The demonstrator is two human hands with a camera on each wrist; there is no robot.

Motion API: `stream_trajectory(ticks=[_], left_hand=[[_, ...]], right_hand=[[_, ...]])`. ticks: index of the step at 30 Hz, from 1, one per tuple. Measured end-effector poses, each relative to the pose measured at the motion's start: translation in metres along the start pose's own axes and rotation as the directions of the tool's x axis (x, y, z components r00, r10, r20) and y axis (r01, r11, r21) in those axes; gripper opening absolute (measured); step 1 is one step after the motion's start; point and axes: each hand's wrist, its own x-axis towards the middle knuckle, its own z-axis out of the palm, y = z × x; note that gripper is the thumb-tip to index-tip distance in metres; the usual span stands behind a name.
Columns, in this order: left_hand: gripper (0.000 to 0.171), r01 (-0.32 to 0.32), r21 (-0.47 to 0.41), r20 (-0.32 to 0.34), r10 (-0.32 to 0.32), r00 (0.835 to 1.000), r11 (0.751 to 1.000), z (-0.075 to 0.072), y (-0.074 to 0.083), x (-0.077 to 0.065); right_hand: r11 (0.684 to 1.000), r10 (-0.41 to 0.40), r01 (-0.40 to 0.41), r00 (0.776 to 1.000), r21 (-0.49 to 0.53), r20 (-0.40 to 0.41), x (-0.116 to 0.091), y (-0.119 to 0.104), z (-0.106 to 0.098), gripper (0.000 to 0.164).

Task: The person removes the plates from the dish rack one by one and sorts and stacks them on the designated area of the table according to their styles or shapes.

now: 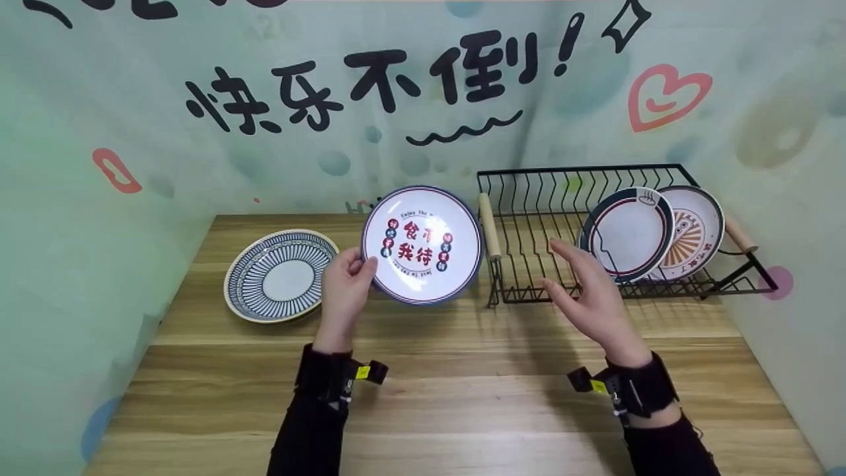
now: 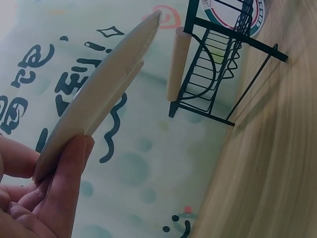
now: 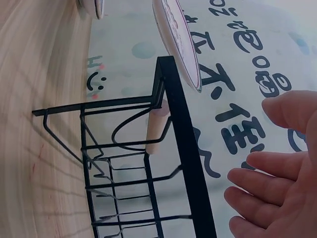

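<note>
My left hand [image 1: 347,287] pinches the left rim of a white plate [image 1: 423,244] with red and blue lettering and a blue edge. In the left wrist view this plate [image 2: 99,94] shows edge-on, raised above the table, thumb on one face and fingers on the other. My right hand [image 1: 595,301] is held with fingers apart in front of the black wire dish rack [image 1: 529,228], holding nothing. In the right wrist view its fingers [image 3: 262,186] are extended beside the rack's black bar. Two plates stand in the rack's right part: a dark-rimmed one [image 1: 628,235] and an orange-patterned one [image 1: 694,231].
A blue-and-white striped dish [image 1: 284,277] rests on the wooden table [image 1: 449,410] at the left. The rack has wooden handles [image 1: 489,225] at its ends and stands near a printed backdrop [image 1: 396,79].
</note>
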Motion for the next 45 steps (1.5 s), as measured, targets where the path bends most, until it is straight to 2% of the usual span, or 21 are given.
stream_trajectory(ticks=[13, 25, 32, 39, 45], left_hand=[[0.021, -0.005, 0.088, 0.042, 0.001, 0.999, 0.996, 0.001, -0.021, 0.008], [0.024, 0.101, 0.102, 0.055, -0.107, 0.993, 0.990, 0.000, -0.036, 0.014], [0.023, 0.104, 0.168, 0.054, -0.115, 0.992, 0.980, -0.001, -0.044, 0.018], [0.024, 0.148, 0.134, 0.063, -0.157, 0.986, 0.980, -0.004, -0.047, 0.019], [0.025, 0.141, 0.175, 0.080, -0.157, 0.984, 0.974, -0.005, -0.053, 0.023]], right_hand=[[0.999, 0.020, -0.019, 1.000, -0.037, 0.014, -0.004, 0.010, -0.007, 0.058], [0.997, 0.049, -0.045, 0.998, -0.066, 0.048, -0.007, 0.019, -0.011, 0.060], [0.994, 0.068, -0.063, 0.996, -0.087, 0.060, -0.008, 0.022, -0.013, 0.061], [0.994, 0.056, -0.051, 0.997, -0.096, 0.050, -0.009, 0.027, -0.016, 0.061], [0.992, 0.060, -0.055, 0.997, -0.112, 0.041, -0.010, 0.028, -0.021, 0.060]])
